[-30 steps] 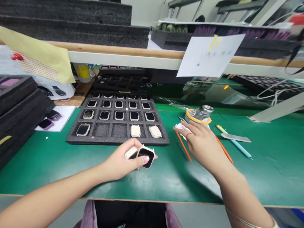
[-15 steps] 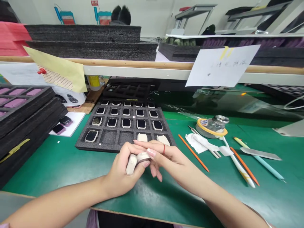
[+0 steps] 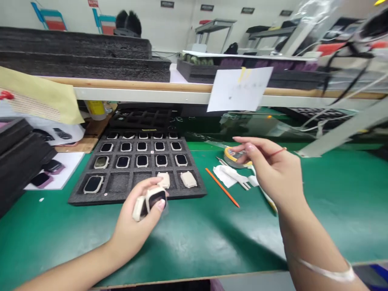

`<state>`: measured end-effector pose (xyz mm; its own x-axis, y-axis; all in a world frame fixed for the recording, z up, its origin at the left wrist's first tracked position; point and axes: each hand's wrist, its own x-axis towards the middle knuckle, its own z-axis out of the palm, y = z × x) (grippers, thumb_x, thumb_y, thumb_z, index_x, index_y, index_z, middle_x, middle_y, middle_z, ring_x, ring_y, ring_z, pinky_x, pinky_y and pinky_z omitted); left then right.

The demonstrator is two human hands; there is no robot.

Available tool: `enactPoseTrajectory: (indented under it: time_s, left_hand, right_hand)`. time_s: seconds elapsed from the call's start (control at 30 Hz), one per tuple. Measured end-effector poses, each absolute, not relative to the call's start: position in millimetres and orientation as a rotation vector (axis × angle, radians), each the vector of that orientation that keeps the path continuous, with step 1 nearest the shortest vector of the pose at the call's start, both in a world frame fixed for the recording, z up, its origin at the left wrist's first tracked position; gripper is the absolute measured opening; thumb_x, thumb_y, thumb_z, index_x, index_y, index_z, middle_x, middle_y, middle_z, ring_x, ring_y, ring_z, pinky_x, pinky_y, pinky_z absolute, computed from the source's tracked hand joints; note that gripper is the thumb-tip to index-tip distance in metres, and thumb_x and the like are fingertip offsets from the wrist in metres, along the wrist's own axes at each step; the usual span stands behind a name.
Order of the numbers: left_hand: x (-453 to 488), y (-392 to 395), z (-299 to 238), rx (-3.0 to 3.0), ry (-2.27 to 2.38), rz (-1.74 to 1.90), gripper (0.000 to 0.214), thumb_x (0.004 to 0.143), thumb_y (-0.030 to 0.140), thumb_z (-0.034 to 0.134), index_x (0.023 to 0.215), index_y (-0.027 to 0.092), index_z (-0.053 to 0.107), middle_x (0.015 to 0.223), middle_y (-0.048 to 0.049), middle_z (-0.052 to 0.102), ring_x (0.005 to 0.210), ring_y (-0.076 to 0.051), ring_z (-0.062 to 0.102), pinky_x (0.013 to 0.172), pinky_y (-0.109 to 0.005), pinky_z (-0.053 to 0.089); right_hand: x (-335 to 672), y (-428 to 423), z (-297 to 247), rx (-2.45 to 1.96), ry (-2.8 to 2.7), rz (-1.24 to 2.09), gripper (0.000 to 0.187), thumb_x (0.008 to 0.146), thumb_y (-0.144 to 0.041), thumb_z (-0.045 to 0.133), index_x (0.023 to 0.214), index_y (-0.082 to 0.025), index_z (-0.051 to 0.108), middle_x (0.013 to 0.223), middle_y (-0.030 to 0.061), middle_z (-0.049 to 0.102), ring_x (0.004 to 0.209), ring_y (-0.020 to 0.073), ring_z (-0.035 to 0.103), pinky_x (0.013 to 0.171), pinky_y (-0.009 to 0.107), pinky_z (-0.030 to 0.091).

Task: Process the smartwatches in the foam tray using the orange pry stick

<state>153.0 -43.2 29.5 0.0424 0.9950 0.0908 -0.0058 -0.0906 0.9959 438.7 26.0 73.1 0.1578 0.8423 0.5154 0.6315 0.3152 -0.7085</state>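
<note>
My left hand (image 3: 136, 218) is closed around two cream smartwatch cases. The front smartwatch case (image 3: 150, 193) shows a dark screen under my thumb; the second smartwatch case (image 3: 138, 208) sits beside it, deeper in the palm. Below my fingers lies a black foam tray (image 3: 194, 190) with cream watch cases in most pockets, mostly dark screen up, and two pale ones in the near row. My right hand (image 3: 273, 173) is raised over a roll of yellow-edged tape (image 3: 229, 158), fingers apart and partly bent. It hides the glass bottle there, and contact cannot be made out.
An orange stick (image 3: 222, 188), crumpled white tissue (image 3: 227, 176) and slim tools lie right of the tray. Purple watches (image 3: 42, 179) rest on white paper at left, near stacked black foam trays (image 3: 18, 161). A shelf edge (image 3: 145, 95) with hanging papers crosses above.
My right hand has left the watches and moved right, over the tape. My left hand still holds both cases, the front one now turned screen up. The view has swung right.
</note>
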Motion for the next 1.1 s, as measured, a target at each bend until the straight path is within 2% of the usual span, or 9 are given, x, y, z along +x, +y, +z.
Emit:
enactPoseTrajectory:
  time_s: [0.07,0.17,0.3,0.43,0.53,0.63,0.77,0.93,1.1]
  left_hand:
    - [153.5,-41.0,31.5,1.139,1.2,1.137,0.043,0.084,0.042,0.075,0.117,0.017,0.066,0.096,-0.0064,0.07,0.071,-0.013,0.058,0.061,-0.022,0.046]
    - [155.3,-36.8,33.9,0.978,1.206,1.003,0.05,0.078,0.048,0.079,0.115,0.015,0.068,0.094,-0.0058,0.069,0.062,-0.009,0.047,0.054,-0.021,0.039]
    - [159.7,-35.0,38.6,0.909,1.163,0.903,0.054,0.075,0.047,0.08,0.117,0.016,0.066,0.104,-0.0087,0.072,0.058,-0.007,0.043,0.052,-0.021,0.035]
    - [163.8,-36.7,39.6,0.983,1.192,0.856,0.05,0.074,0.047,0.078,0.112,0.015,0.067,0.099,-0.0085,0.073,0.057,-0.008,0.044,0.053,-0.022,0.034]
    - [164.5,-37.4,37.1,1.059,1.218,0.859,0.046,0.075,0.046,0.075,0.109,0.016,0.068,0.096,-0.0075,0.074,0.058,-0.01,0.046,0.053,-0.023,0.033]
    - [163.2,-37.1,34.0,1.148,1.237,0.868,0.041,0.077,0.045,0.073,0.107,0.018,0.068,0.096,-0.0065,0.074,0.061,-0.012,0.049,0.053,-0.025,0.034]
    - [161.1,-37.5,31.0,1.222,1.235,0.854,0.038,0.079,0.045,0.071,0.108,0.02,0.068,0.098,-0.0061,0.075,0.073,-0.017,0.06,0.059,-0.026,0.041]
    - [161.4,-38.7,28.9,1.229,1.218,0.889,0.036,0.08,0.044,0.07,0.108,0.021,0.067,0.099,-0.0069,0.075,0.096,-0.024,0.067,0.083,-0.031,0.05]
    - [161.9,-37.4,27.8,1.291,1.181,0.932,0.028,0.084,0.038,0.068,0.108,0.022,0.068,0.107,-0.0076,0.075,0.101,-0.024,0.068,0.091,-0.033,0.05]
  right_hand:
    - [466.8,37.4,66.4,-1.647,-1.727,0.037,0.036,0.101,-0.038,0.046,0.116,-0.02,0.072,0.093,0.0075,0.079,0.072,0.0187,0.072,0.067,0.03,0.056]
    - [488.9,49.1,41.6,-1.777,-1.918,-0.025,0.018,0.087,-0.033,0.065,0.089,-0.022,0.079,0.079,0.006,0.078,0.073,0.0237,0.072,0.065,0.032,0.053]
    - [486.1,56.5,0.6,-1.792,-2.046,-0.152,0.021,0.083,-0.032,0.073,0.096,-0.016,0.076,0.097,0.0142,0.075,0.094,0.03,0.069,0.081,0.04,0.054]
    - [484.4,63.4,-16.0,-1.746,-2.133,-0.232,0.022,0.094,-0.037,0.065,0.097,-0.015,0.068,0.102,0.0069,0.071,0.097,0.0207,0.067,0.089,0.041,0.054]
    - [501.7,72.4,0.9,-1.787,-2.069,-0.298,0.021,0.097,-0.036,0.061,0.096,-0.015,0.065,0.099,0.0042,0.07,0.09,0.0176,0.066,0.083,0.037,0.054]
    - [528.1,83.9,33.7,-1.928,-1.889,-0.385,0.015,0.095,-0.029,0.058,0.092,-0.016,0.063,0.081,0.0068,0.069,0.073,0.0207,0.065,0.067,0.033,0.049]
    - [547.1,98.1,63.8,-2.046,-1.779,-0.442,0.011,0.091,-0.025,0.059,0.088,-0.016,0.065,0.088,0.0129,0.072,0.08,0.0261,0.066,0.068,0.035,0.045]
    - [544.8,105.9,61.5,-2.146,-1.84,-0.264,0.025,0.096,-0.04,0.063,0.093,-0.015,0.067,0.089,0.0022,0.07,0.079,0.0157,0.067,0.075,0.033,0.055]
    - [548.0,107.7,61.4,-2.152,-1.845,-0.161,0.023,0.098,-0.037,0.063,0.105,-0.015,0.067,0.098,0.0033,0.07,0.082,0.0146,0.068,0.075,0.033,0.059]
